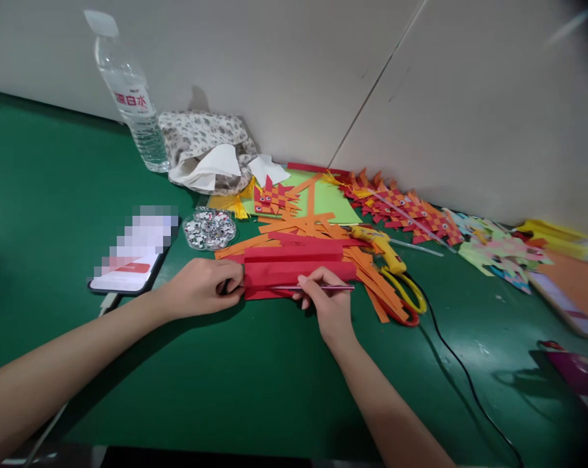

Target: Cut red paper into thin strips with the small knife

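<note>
A folded red paper sheet [294, 268] lies on the green table [255, 377] in front of me. My left hand [203, 287] is closed and presses down on the sheet's left end. My right hand [325, 300] is pinched round a thin pencil [313, 287] that lies along the sheet's near edge. Orange paper strips [298, 227] lie in a heap just behind and to the right of the red sheet.
A phone [130, 263] lies left of my hands, with a dish of googly eyes [210, 229] beside it. A water bottle [130, 97] and a cloth bag [203, 146] stand by the wall. Yellow scissors [405, 289], a glue gun [384, 247], its black cord [462, 370] and woven paper fish [405, 208] lie to the right.
</note>
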The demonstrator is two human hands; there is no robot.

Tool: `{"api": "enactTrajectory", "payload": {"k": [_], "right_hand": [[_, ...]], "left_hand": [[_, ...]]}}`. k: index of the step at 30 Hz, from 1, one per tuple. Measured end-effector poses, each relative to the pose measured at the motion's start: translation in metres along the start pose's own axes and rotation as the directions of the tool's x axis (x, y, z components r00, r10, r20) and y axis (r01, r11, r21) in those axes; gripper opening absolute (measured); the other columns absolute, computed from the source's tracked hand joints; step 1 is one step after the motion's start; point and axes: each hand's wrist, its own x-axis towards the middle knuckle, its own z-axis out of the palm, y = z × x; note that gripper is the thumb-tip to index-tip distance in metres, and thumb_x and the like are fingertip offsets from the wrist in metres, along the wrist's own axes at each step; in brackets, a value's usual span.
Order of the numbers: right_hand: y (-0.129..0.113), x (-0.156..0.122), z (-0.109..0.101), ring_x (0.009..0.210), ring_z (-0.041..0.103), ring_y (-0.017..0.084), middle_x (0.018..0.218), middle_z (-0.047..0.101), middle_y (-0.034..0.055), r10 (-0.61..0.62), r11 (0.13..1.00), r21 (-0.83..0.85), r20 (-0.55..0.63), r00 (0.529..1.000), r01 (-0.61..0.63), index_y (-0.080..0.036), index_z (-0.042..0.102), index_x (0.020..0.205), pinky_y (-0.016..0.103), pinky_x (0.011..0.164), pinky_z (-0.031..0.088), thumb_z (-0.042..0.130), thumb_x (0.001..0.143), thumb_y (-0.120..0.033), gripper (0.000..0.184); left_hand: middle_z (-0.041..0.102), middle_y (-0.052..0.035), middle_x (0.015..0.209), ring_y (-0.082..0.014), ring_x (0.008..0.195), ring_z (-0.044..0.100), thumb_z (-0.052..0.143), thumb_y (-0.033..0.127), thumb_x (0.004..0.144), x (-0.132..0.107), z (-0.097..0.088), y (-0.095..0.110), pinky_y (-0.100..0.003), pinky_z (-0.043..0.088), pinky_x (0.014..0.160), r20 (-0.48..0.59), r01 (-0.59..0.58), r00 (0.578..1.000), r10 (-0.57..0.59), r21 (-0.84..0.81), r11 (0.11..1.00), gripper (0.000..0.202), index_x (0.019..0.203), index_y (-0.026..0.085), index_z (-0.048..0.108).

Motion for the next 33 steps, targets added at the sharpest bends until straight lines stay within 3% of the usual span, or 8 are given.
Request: {"api": "enactTrajectory", "payload": {"k": [4, 10, 17, 33], "right_hand": [[0.003, 0.0, -0.001, 0.051, 0.062, 0.016, 0.042, 0.052, -0.0046, -0.011, 1.0, -0.024, 0.09, 0.996, 0.013, -0.021, 0.055, 0.063, 0.023, 0.046, 0.039, 0.067, 0.079, -0.038, 0.027], [0.005, 0.001, 0.0, 0.048, 0.059, 0.015, 0.046, 0.058, -0.0029, 0.002, 0.998, -0.056, 0.118, 0.993, 0.005, -0.022, 0.054, 0.064, 0.023, 0.046, 0.039, 0.066, 0.081, -0.04, 0.028], [0.002, 0.003, 0.0, 0.045, 0.055, 0.013, 0.044, 0.056, -0.0037, -0.003, 1.0, -0.026, 0.056, 0.998, 0.004, -0.021, 0.053, 0.061, 0.023, 0.045, 0.038, 0.066, 0.079, -0.036, 0.027], [0.004, 0.01, -0.018, 0.039, 0.05, 0.01, 0.046, 0.061, -0.0022, -0.062, 0.998, 0.006, -0.076, 0.995, 0.062, -0.02, 0.052, 0.056, 0.022, 0.044, 0.039, 0.068, 0.075, -0.03, 0.027]], "left_hand": [[0.047, 0.0062, 0.059, -0.0073, 0.051, 0.042, 0.052, 0.018, 0.079, 0.0, -0.001, 0.001, -0.02, 0.028, 0.05, -0.005, -0.005, 1.0, 0.005, 0.001, 1.0, 0.018, 0.067, 0.019, 0.039], [0.046, 0.0067, 0.057, -0.0071, 0.049, 0.041, 0.054, 0.022, 0.081, 0.001, -0.002, 0.003, -0.019, 0.028, 0.049, -0.01, 0.016, 1.0, -0.016, -0.011, 1.0, 0.021, 0.067, 0.02, 0.039], [0.046, 0.0063, 0.06, -0.0074, 0.051, 0.04, 0.05, 0.019, 0.084, 0.001, 0.0, 0.002, -0.021, 0.026, 0.05, 0.01, -0.033, 0.999, 0.032, 0.027, 0.999, 0.02, 0.068, 0.019, 0.038], [0.043, 0.0063, 0.06, -0.0079, 0.052, 0.038, 0.053, 0.019, 0.084, 0.001, 0.002, -0.001, -0.021, 0.026, 0.051, 0.013, -0.017, 1.0, 0.017, 0.005, 1.0, 0.026, 0.067, 0.02, 0.033]]}}
